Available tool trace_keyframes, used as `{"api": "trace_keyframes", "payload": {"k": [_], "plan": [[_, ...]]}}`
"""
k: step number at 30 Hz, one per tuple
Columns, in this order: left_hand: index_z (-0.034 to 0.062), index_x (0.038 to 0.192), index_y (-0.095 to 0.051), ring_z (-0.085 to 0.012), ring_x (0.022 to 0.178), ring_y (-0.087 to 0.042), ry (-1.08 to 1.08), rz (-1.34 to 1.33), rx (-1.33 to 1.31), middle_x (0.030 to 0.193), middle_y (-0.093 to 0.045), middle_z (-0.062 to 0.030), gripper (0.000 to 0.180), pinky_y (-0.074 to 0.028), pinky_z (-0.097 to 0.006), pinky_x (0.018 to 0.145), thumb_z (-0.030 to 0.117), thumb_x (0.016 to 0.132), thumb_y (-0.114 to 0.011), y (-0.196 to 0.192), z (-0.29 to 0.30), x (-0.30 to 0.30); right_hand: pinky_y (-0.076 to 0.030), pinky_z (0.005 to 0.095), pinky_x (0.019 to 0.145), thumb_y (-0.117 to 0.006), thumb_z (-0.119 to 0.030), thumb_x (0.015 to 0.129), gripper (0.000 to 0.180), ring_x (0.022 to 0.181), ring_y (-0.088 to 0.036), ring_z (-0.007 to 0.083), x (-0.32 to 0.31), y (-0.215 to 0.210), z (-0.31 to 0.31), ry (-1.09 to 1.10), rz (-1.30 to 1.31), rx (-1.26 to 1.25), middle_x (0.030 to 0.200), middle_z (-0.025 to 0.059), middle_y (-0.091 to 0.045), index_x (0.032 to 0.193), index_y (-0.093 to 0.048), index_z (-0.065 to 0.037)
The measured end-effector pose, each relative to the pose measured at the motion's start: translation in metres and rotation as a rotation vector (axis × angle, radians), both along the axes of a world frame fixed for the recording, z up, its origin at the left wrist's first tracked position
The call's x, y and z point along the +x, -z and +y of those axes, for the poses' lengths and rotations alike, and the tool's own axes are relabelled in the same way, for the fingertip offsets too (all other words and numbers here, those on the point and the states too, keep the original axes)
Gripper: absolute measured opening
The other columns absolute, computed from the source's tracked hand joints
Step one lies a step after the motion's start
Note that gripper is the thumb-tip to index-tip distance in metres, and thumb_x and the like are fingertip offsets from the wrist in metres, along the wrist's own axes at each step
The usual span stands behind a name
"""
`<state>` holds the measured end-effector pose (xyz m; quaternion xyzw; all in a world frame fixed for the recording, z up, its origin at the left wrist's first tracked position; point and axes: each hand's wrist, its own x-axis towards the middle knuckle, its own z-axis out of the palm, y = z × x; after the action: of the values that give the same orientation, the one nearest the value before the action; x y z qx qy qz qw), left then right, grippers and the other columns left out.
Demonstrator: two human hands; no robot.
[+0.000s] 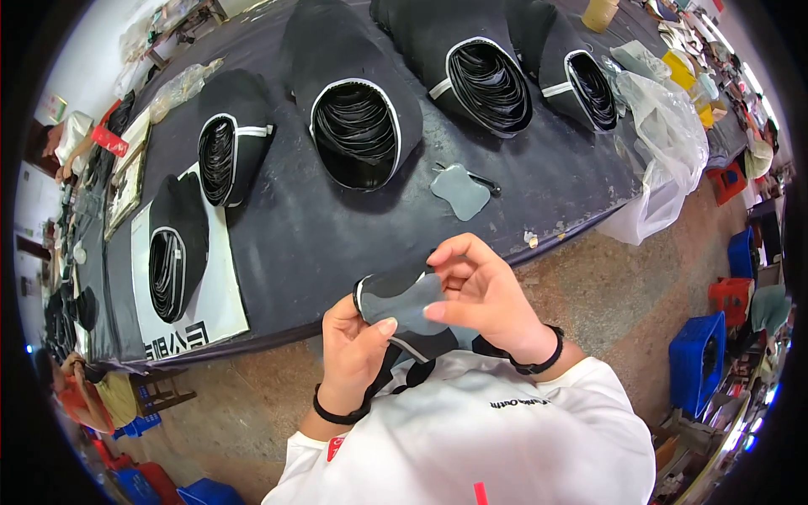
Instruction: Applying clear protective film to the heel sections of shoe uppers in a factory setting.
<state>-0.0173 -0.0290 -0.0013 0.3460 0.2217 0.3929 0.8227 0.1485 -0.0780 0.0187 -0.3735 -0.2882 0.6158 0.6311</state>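
Note:
Close in front of my body I hold a curved black piece with white edging, which looks like a shoe upper. A flat grey template with wavy edges lies against it. My left hand grips both at their left side, thumb on top and fingers mostly hidden beneath. At the right side, my right hand has its thumb on the template's edge, with its other fingers curled at the black piece's far edge. A second grey template lies on the table beside a black pen.
Several nested stacks of black uppers, such as the middle stack, lie along the dark-covered table. A clear plastic bag hangs over the table's right edge. Blue crates stand on the floor at right. Another person sits at far left.

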Motion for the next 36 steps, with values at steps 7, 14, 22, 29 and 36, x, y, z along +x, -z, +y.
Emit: {"api": "trace_keyframes", "payload": {"k": [7, 14, 22, 29, 36], "plan": [[-0.0073, 0.107, -0.052, -0.0208, 0.096, -0.057, 0.046, -0.114, -0.122, 0.103, -0.058, -0.014, 0.033, -0.045, -0.033, 0.086, -0.005, 0.075, -0.053, 0.004, 0.002, -0.005, -0.045, 0.0204, 0.068, -0.062, 0.006, 0.075, 0.033, 0.08, -0.057, 0.0077, 0.002, 0.005, 0.0, -0.064, -0.01, -0.072, 0.084, 0.0054, -0.061, 0.103, -0.046, -0.002], [-0.0077, 0.107, -0.052, -0.02, 0.095, -0.058, 0.024, -0.093, -0.037, 0.104, -0.058, -0.0143, 0.033, -0.045, -0.032, 0.085, -0.005, 0.074, -0.054, 0.01, 0.003, -0.009, -0.04, 0.0175, 0.059, -0.06, -0.005, 0.081, 0.019, 0.071, -0.053, 0.004, 0.007, -0.002, 0.007, -0.132, -0.028, -0.075, 0.081, 0.0009, -0.059, 0.098, -0.051, -0.004], [-0.0084, 0.102, -0.056, -0.0168, 0.093, -0.058, -0.035, 0.065, 0.112, 0.101, -0.06, -0.0127, 0.03, -0.044, -0.029, 0.084, -0.006, 0.072, -0.059, 0.015, 0.002, -0.012, -0.032, 0.0164, 0.05, -0.057, -0.009, 0.085, 0.009, 0.059, -0.044, 0.0002, 0.001, 0.003, 0.012, -0.009, -0.287, -0.06, 0.07, -0.0042, -0.053, 0.085, -0.05, -0.004], [-0.0086, 0.104, -0.055, -0.0169, 0.094, -0.057, -0.03, 0.06, 0.205, 0.101, -0.06, -0.0129, 0.032, -0.044, -0.029, 0.085, -0.005, 0.073, -0.059, 0.015, -0.002, -0.011, -0.029, 0.0174, 0.047, -0.052, -0.009, 0.088, 0.009, 0.054, -0.037, -0.0007, -0.011, 0.009, 0.009, 0.112, -0.474, -0.023, 0.059, -0.0044, -0.048, 0.086, -0.046, -0.002], [-0.0082, 0.106, -0.053, -0.0194, 0.098, -0.056, -0.062, 0.008, 0.197, 0.104, -0.058, -0.0142, 0.032, -0.043, -0.032, 0.087, -0.004, 0.074, -0.057, 0.015, -0.003, -0.006, -0.031, 0.018, 0.048, -0.05, -0.009, 0.09, 0.008, 0.055, -0.04, 0.0007, -0.016, 0.011, 0.012, 0.241, -0.425, 0.024, 0.059, -0.0024, -0.05, 0.089, -0.045, -0.002]]}}
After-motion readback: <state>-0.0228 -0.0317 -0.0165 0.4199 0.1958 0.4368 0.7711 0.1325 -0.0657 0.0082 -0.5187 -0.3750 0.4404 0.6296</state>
